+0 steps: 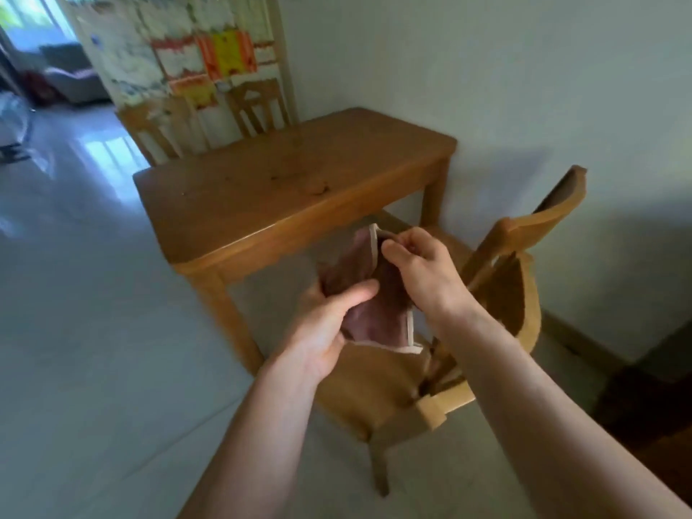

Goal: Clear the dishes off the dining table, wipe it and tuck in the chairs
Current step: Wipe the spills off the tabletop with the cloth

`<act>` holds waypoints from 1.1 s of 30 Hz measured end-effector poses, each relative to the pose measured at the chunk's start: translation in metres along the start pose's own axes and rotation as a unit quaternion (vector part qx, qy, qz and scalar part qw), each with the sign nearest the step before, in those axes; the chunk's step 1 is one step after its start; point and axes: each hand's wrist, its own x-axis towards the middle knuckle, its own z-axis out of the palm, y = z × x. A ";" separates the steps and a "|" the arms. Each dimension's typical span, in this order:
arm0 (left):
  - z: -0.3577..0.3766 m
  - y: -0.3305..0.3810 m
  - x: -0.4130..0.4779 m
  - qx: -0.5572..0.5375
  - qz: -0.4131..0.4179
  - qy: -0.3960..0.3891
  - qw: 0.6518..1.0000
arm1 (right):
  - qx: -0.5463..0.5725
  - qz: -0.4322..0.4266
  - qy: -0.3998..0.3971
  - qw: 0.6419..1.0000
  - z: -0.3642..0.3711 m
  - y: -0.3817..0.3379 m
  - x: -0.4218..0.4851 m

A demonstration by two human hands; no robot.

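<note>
Brown cloth [378,320] held before the wooden table [262,196].
The left hand [325,316] clamps its 8 o'clock side; the right hand [423,275] pinches its 1 o'clock edge.

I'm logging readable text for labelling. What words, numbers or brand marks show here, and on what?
None can be read.
The papers on the far panel: red, orange and yellow print, too blurred to read.
The cloth, gripped by the left hand and pinched by the right hand: no label shows.
The table: no writing shows.
</note>
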 end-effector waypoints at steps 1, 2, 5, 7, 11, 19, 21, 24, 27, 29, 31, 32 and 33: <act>-0.022 0.004 -0.001 0.001 0.008 0.013 1.000 | 0.017 0.001 0.001 1.000 0.022 -0.003 0.001; -0.039 0.007 -0.002 -0.005 0.013 0.026 1.000 | 0.025 -0.001 0.003 1.000 0.040 -0.005 0.003; -0.091 0.018 0.000 -0.032 0.020 0.087 0.996 | 0.036 -0.014 -0.009 0.999 0.092 -0.013 0.011; -0.118 0.025 0.005 -0.027 0.015 0.128 0.991 | 0.048 -0.016 -0.024 0.998 0.118 -0.019 0.019; -0.170 0.037 0.025 0.005 0.028 0.184 0.982 | 0.054 -0.006 -0.065 0.996 0.163 -0.031 0.045; -0.240 0.089 0.089 -0.036 0.047 0.208 0.976 | 0.104 0.098 -0.136 0.980 0.248 -0.040 0.122; -0.253 0.105 0.111 -0.060 0.042 0.182 0.980 | 0.135 0.128 -0.145 0.972 0.268 -0.042 0.144; -0.266 0.125 0.142 -0.135 0.020 0.109 0.985 | 0.177 0.174 -0.201 0.948 0.295 -0.039 0.181; -0.273 0.143 0.168 -0.182 0.043 0.060 0.980 | 0.219 0.207 -0.267 0.915 0.319 -0.041 0.213; -0.285 0.151 0.188 -0.171 0.070 0.073 0.980 | 0.242 0.236 -0.295 0.894 0.334 -0.045 0.231; -0.297 0.158 0.212 -0.165 0.063 0.107 0.978 | 0.255 0.233 -0.304 0.888 0.346 -0.047 0.251; -0.303 0.162 0.224 -0.164 0.057 0.120 0.977 | 0.271 0.225 -0.303 0.886 0.351 -0.047 0.262; -0.308 0.166 0.235 -0.167 0.055 0.129 0.976 | 0.293 0.216 -0.297 0.883 0.355 -0.046 0.273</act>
